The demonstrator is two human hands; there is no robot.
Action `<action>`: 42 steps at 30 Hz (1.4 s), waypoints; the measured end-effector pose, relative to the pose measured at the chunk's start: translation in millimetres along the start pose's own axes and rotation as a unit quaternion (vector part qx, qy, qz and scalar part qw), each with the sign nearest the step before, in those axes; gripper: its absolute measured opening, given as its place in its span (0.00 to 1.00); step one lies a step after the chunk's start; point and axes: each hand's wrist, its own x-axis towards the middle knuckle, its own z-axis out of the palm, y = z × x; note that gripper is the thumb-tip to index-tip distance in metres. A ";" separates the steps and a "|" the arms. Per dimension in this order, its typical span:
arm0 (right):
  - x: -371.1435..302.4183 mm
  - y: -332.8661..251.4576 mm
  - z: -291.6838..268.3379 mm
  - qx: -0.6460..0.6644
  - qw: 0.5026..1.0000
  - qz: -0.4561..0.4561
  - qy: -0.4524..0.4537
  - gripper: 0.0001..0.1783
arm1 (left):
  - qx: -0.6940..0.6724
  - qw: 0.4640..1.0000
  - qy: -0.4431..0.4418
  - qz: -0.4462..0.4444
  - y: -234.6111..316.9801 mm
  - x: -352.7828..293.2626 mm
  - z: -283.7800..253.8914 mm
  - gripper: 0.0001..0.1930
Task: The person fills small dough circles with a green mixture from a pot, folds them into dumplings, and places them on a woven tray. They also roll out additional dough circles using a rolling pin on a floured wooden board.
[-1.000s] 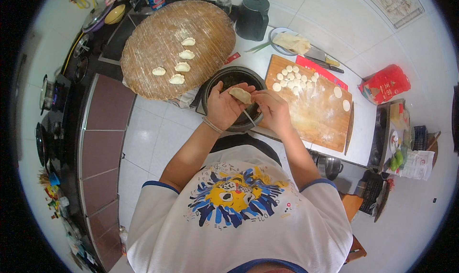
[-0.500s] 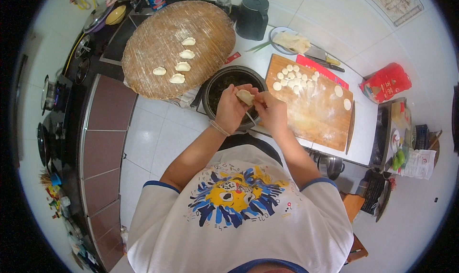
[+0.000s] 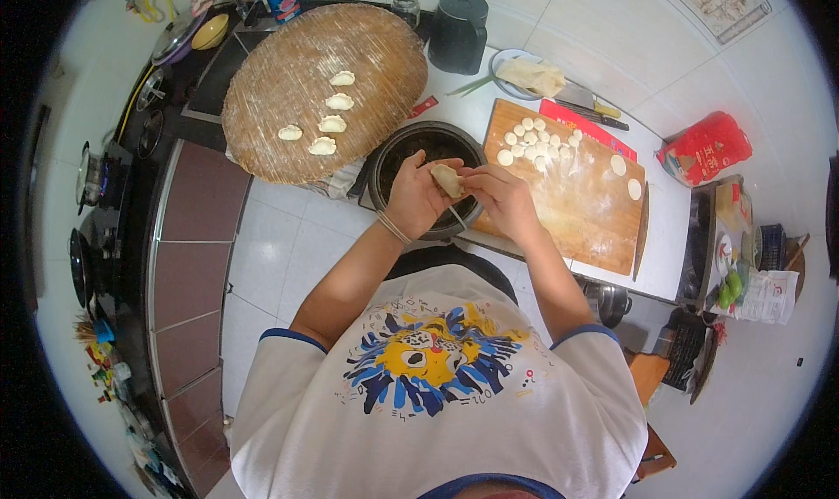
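A folded dumpling is between my two hands, over a dark round pot. My left hand cradles it palm up on the fingers, the thumb raised clear of it. My right hand pinches its right edge with thumb and fingertips. Below my hands a light handle sticks up from the pot; most of the contents are hidden. At the left, finished dumplings sit on a big round floured woven tray. Right of the pot lies a wooden board with small dough pieces and round flat wrappers.
Behind the board are a knife and a plate with a pale wrapped item. A dark kettle stands beyond the pot. A red bag and a rolling pin are at the right. Dark cabinets run along the left.
My right fingers have shifted slightly along the dumpling's edge, and the right wrist has turned. My left thumb has lifted away. The dumpling stays over the pot.
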 end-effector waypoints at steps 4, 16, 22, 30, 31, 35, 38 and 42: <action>0.5 -5.1 0.2 0.009 0.999 0.044 0.001 0.09 | 0.008 1.000 0.004 0.010 -6.6 3.6 -3.0 0.28; -2.8 -19.4 1.7 -0.027 0.981 0.191 0.010 0.08 | 0.080 0.994 -0.001 0.076 -11.8 15.1 -9.7 0.25; 6.8 -4.2 -7.2 0.001 1.000 -0.001 -0.008 0.08 | 0.089 0.995 -0.014 0.036 -5.1 8.6 -5.3 0.27; 4.5 1.8 2.5 0.050 0.996 0.063 -0.029 0.08 | 0.115 0.991 -0.011 0.063 -13.7 5.7 -7.7 0.24; 4.3 0.0 3.6 0.057 0.995 0.081 -0.030 0.09 | 0.126 0.989 0.000 0.073 -16.0 5.2 -6.7 0.23; 0.8 -4.0 15.7 0.031 0.978 0.207 -0.009 0.11 | 0.200 0.974 0.033 0.102 -24.2 7.1 -6.9 0.23; -0.2 -7.7 15.9 0.009 0.983 0.186 -0.010 0.12 | 0.228 0.965 0.042 0.119 -25.4 7.9 -11.4 0.23; 5.5 -16.8 -0.8 0.005 0.988 0.154 -0.027 0.11 | 0.218 0.971 0.029 0.091 -14.3 2.8 -13.3 0.25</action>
